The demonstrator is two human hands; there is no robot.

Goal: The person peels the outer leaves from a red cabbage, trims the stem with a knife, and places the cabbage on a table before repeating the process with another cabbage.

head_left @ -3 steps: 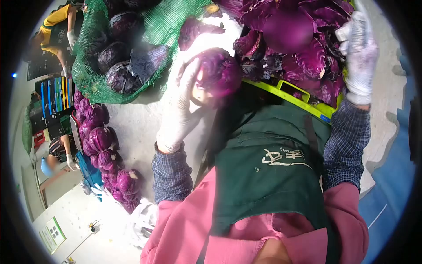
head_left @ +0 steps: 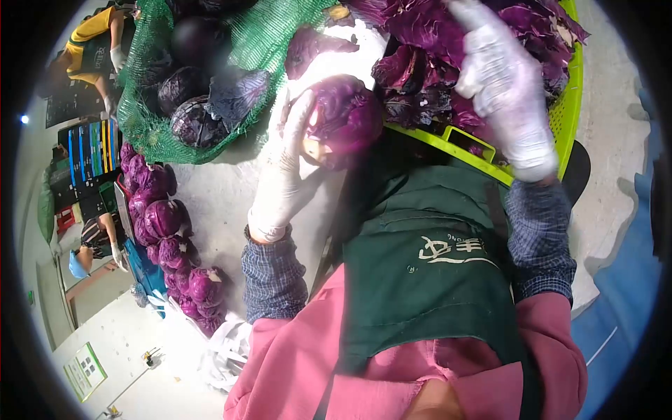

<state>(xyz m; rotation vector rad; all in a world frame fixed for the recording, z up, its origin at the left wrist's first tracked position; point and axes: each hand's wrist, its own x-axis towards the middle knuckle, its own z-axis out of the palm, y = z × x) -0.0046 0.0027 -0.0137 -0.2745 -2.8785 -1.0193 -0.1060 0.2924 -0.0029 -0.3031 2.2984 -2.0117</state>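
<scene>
A red cabbage (head_left: 343, 119) with a pale cut stem end rests in my left hand (head_left: 283, 154), whose white-gloved fingers are wrapped round its left side. My right hand (head_left: 507, 98), in a white glove, hovers over a lime-green crate (head_left: 575, 84) full of loose purple cabbage leaves (head_left: 420, 28). Its fingers look curled, with one stretched toward the top edge; blur hides whatever may be in them. Beside my left hand, a green mesh bag (head_left: 259, 42) holds several dark, untrimmed cabbages (head_left: 198, 120).
On the left, a row of shiny red cabbages (head_left: 162, 218) lines the metal table (head_left: 217, 189). White strips (head_left: 227, 353) lie near its lower end. Two people with gloved hands stand farther left, near stacked crates (head_left: 91, 150). A loose leaf (head_left: 315, 50) lies above my left hand.
My right hand has swung left, from the crate's right rim to over the leaves. My left hand and its cabbage stay almost in place.
</scene>
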